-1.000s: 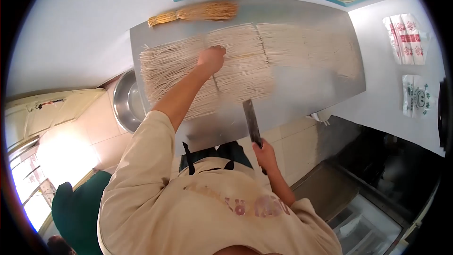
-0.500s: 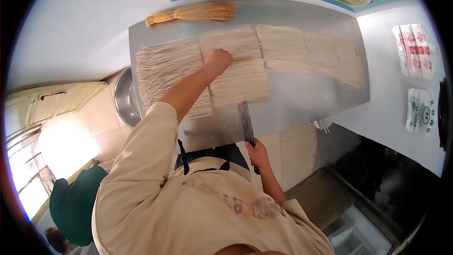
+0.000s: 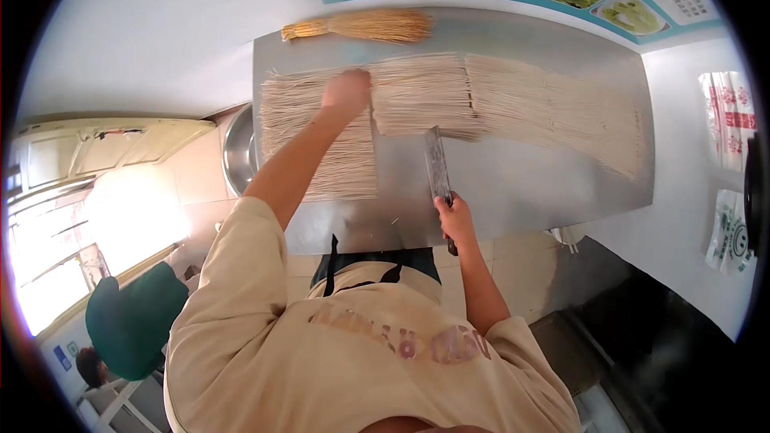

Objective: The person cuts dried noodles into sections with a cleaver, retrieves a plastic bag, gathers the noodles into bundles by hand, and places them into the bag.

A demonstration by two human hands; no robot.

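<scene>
Long thin pale noodles lie in cut sections on a steel table (image 3: 553, 180). My left hand (image 3: 347, 92) is over the far part of the left noodle section (image 3: 317, 164), near its right edge. Motion blurs that hand and its fingers are hidden beneath it. Beside it, the middle noodle section (image 3: 421, 96) is shorter from back to front. My right hand (image 3: 455, 220) grips the dark handle of a cleaver (image 3: 437, 164), whose blade points away from me, its tip near the front edge of the middle section.
A straw brush (image 3: 361, 26) lies along the table's back edge. More noodles (image 3: 553, 108) stretch to the right. A metal basin (image 3: 239, 152) stands left of the table. Packaged bags (image 3: 728, 120) lie at the far right. Another person in a green garment (image 3: 132, 321) is at the lower left.
My left hand has moved from the middle section to the left one. The middle section's front edge is now farther back. The cleaver stays in my right hand; the view has shifted.
</scene>
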